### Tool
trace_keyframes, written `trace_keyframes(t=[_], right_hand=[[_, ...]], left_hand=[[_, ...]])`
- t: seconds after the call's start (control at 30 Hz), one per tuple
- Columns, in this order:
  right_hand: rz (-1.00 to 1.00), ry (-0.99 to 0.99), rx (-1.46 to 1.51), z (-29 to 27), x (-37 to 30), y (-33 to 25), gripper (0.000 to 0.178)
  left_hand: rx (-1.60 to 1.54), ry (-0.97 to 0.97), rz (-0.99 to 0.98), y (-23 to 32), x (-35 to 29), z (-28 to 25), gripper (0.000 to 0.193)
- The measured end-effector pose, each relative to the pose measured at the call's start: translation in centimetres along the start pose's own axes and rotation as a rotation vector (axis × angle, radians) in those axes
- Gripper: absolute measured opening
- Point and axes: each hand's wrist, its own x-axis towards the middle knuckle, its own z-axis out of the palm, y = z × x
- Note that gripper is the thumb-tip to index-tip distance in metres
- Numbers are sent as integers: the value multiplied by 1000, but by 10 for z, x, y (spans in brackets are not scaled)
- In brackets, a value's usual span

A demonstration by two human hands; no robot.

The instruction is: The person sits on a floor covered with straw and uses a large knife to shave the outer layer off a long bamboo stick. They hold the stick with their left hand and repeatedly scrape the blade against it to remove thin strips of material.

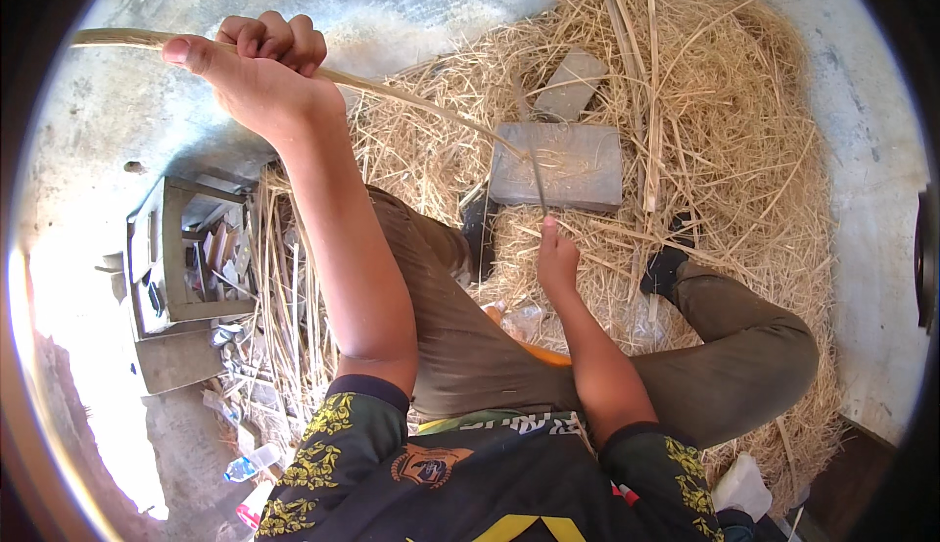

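Note:
My left hand (269, 72) is raised at the upper left, its fingers closed around a long pale bamboo-like strip (401, 98). One end of the strip reaches past my thumb to the left; the other slopes down to the right, over a flat grey block (587, 175). In front of that block, my right hand (558, 258) is closed on the handle of a thin-bladed knife (539, 175), whose handle is mostly hidden. Its blade points away from me and crosses the strip's lower end; whether they touch, I cannot tell.
Straw-like shavings (744, 131) cover the floor around my bent legs, with long loose strips (651, 101) among them. A smaller slab (573, 82) lies behind the block. At the left are a wooden frame (176, 248) holding scraps and a plastic bottle (253, 464). Walls border the back and right.

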Motion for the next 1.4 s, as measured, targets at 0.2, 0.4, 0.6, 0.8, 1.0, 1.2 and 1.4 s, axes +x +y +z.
trace_keyframes(t=[0.2, 0.4, 0.6, 0.8, 1.0, 1.2, 1.4], right_hand=[[171, 27, -179, 8, 8, 20, 88], [-28, 13, 168, 0, 9, -13, 89], [217, -55, -124, 9, 8, 19, 86], [117, 0, -45, 0, 4, -5, 80], [-249, 101, 232, 4, 4, -10, 70], [198, 59, -258, 11, 6, 17, 85], [-40, 45, 170, 5, 14, -11, 85]], left_hand=[[33, -2, 18, 2, -3, 4, 74], [43, -15, 66, -2, 1, -2, 75], [24, 2, 30, 1, -2, 2, 70], [31, -18, 56, 0, -4, -1, 70], [38, -41, 88, -2, 2, -4, 76], [40, -1, 37, 3, -5, 3, 70], [43, -38, 79, -2, 1, -2, 75]])
